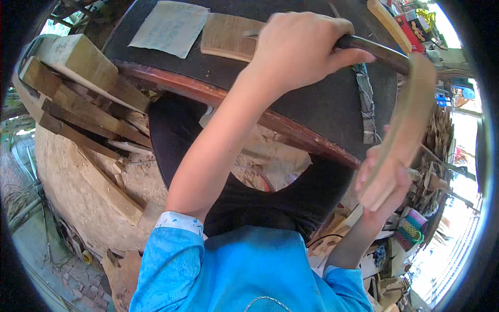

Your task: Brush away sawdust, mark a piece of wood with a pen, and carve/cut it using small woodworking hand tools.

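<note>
My left hand [304, 49] is closed round a long, dark-handled tool that looks like a chisel [382, 54]. Its narrow metal end shows left of my fist, over a brown wooden board [228, 37] lying on the black-topped table [312, 112]. Whether that end touches the board I cannot tell. My right hand [384, 179] grips a thick length of wood [413, 104], smeared by motion. The upper end of this wood is at the far end of the dark handle; contact between them is unclear.
Left of the board lies a pale printed cloth or paper [170, 27]. A wrapped grey strip [365, 101] lies along the table's right side. Large wooden blocks [78, 65] are stacked at the left, with a loose plank [106, 184] below. A woven basket [410, 229] stands at right.
</note>
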Available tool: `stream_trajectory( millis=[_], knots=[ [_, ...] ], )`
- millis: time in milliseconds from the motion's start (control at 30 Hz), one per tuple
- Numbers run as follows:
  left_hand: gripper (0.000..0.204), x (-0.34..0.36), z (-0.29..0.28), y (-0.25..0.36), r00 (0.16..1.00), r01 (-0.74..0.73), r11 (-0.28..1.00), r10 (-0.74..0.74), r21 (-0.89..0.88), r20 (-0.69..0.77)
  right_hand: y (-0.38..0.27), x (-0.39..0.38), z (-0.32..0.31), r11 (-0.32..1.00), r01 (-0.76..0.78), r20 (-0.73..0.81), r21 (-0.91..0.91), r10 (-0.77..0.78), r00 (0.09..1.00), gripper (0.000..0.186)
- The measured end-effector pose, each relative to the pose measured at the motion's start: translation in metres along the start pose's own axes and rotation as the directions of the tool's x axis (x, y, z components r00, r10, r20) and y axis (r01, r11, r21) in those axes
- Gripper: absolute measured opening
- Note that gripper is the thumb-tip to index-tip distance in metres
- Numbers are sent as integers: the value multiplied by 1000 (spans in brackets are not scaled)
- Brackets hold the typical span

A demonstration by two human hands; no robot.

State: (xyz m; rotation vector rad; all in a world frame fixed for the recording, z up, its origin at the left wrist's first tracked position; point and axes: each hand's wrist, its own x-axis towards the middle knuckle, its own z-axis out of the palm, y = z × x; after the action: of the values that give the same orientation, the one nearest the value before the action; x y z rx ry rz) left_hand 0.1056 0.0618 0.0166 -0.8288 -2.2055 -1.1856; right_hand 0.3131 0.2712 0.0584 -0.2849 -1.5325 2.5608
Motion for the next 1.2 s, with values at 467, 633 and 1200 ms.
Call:
stream_trajectory(
  millis=[467,633,1200],
  knots=[
    [55,-4,1,1,1000,15,996,-12,93,-26,5,-4,2,989,-84,-113,-125,70,991,77],
    [56,-2,2,5,996,-42,997,37,61,77,2,-3,1,988,-73,-154,-132,53,987,76],
    [58,0,11,13,989,-99,995,99,-8,106,7,-3,10,983,-75,-186,-169,42,982,85]
  ],
)
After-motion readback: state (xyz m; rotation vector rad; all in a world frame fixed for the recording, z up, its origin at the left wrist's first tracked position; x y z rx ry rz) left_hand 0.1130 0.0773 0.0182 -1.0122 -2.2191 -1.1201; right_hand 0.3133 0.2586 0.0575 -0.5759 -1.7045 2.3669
